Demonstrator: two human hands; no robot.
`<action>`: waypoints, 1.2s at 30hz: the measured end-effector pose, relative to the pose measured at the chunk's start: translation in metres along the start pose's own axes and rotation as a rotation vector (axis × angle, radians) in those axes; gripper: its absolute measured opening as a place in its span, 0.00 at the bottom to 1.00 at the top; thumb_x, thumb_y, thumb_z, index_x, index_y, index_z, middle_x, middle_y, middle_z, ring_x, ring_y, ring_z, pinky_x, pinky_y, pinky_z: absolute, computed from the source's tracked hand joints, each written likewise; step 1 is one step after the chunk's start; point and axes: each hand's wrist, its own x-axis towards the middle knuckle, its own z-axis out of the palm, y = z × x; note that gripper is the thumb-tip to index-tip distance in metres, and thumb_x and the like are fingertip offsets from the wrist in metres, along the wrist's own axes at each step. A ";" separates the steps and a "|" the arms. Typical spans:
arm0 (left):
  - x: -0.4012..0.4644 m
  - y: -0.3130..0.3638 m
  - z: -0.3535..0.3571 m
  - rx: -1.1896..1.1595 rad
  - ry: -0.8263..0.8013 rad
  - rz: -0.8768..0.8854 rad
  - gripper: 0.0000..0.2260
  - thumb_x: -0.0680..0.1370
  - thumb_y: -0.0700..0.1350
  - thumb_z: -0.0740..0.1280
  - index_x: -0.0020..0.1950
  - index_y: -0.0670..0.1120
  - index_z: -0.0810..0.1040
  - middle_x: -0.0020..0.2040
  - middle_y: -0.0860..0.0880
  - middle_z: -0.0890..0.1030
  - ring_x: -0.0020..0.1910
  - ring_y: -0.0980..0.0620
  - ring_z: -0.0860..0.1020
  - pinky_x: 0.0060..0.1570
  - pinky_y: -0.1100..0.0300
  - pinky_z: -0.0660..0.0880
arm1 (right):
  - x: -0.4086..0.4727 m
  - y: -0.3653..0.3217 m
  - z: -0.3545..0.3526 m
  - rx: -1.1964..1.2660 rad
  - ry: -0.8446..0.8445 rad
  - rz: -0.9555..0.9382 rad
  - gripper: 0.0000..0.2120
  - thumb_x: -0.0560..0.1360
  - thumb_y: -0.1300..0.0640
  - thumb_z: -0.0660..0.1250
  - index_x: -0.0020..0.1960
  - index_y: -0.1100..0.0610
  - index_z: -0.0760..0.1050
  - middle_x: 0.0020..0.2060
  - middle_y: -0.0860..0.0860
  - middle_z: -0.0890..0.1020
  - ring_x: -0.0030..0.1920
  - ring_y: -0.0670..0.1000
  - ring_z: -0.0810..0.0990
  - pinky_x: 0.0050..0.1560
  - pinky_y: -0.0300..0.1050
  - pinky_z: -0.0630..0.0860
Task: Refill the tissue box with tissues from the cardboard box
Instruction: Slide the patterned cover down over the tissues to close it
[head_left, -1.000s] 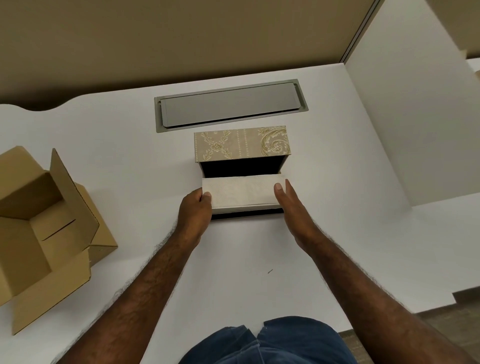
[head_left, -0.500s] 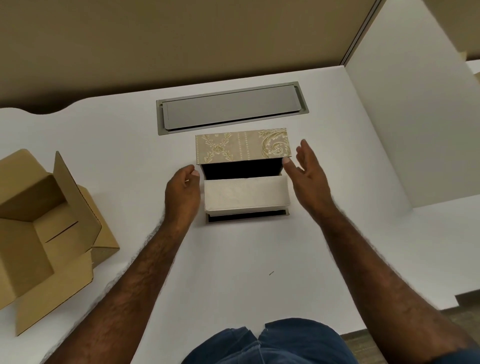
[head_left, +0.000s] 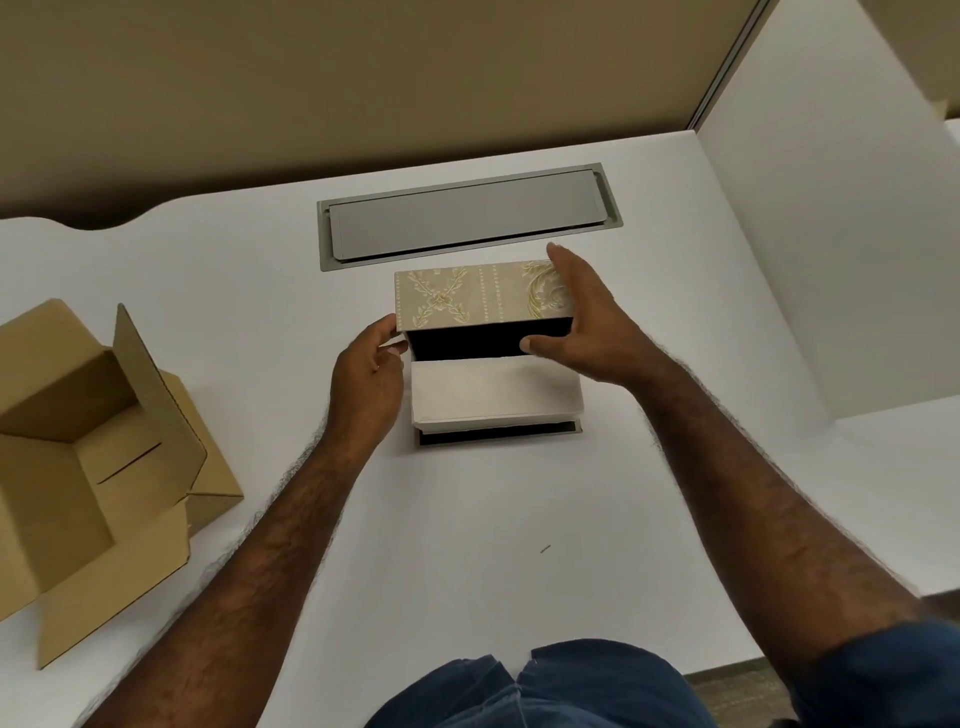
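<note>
The tissue box (head_left: 467, 299) stands open mid-table, its beige lid with gold ornament raised at the back and its inside black. A white stack of tissues (head_left: 493, 392) lies in its base. My right hand (head_left: 576, 322) grips the lid's right end, fingers over the top and thumb under the front edge. My left hand (head_left: 369, 374) touches the lid's left front corner with its fingertips. The brown cardboard box (head_left: 78, 467) sits open at the left edge; its visible inside is bare.
A grey metal cable hatch (head_left: 467, 218) is set flush in the white table (head_left: 467, 545) just behind the tissue box. A white partition (head_left: 831, 234) rises on the right and a tan wall panel runs along the back. My blue-clad legs show below.
Both hands have let go of the tissue stack, which now rests in the base. They moved up and back to the raised lid; the right hand now grips its right end.
</note>
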 end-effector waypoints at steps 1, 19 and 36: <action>0.000 0.000 -0.001 -0.005 0.001 -0.003 0.20 0.85 0.35 0.59 0.75 0.46 0.74 0.69 0.50 0.79 0.66 0.52 0.80 0.67 0.55 0.77 | -0.001 0.000 0.001 -0.044 -0.003 -0.013 0.57 0.70 0.41 0.80 0.88 0.47 0.49 0.88 0.50 0.54 0.86 0.56 0.57 0.84 0.64 0.63; -0.040 -0.020 -0.011 0.025 0.038 0.062 0.09 0.83 0.43 0.66 0.62 0.52 0.80 0.55 0.64 0.82 0.53 0.70 0.80 0.51 0.73 0.74 | -0.070 0.027 0.036 -0.503 0.184 -0.220 0.64 0.63 0.38 0.86 0.88 0.45 0.52 0.89 0.56 0.49 0.88 0.61 0.49 0.85 0.70 0.53; -0.053 -0.029 -0.006 0.204 -0.279 0.062 0.64 0.66 0.48 0.85 0.83 0.65 0.38 0.80 0.51 0.69 0.69 0.56 0.72 0.67 0.56 0.71 | -0.066 0.032 0.040 -0.472 0.284 -0.253 0.58 0.64 0.39 0.85 0.87 0.47 0.59 0.88 0.57 0.55 0.86 0.62 0.57 0.83 0.66 0.59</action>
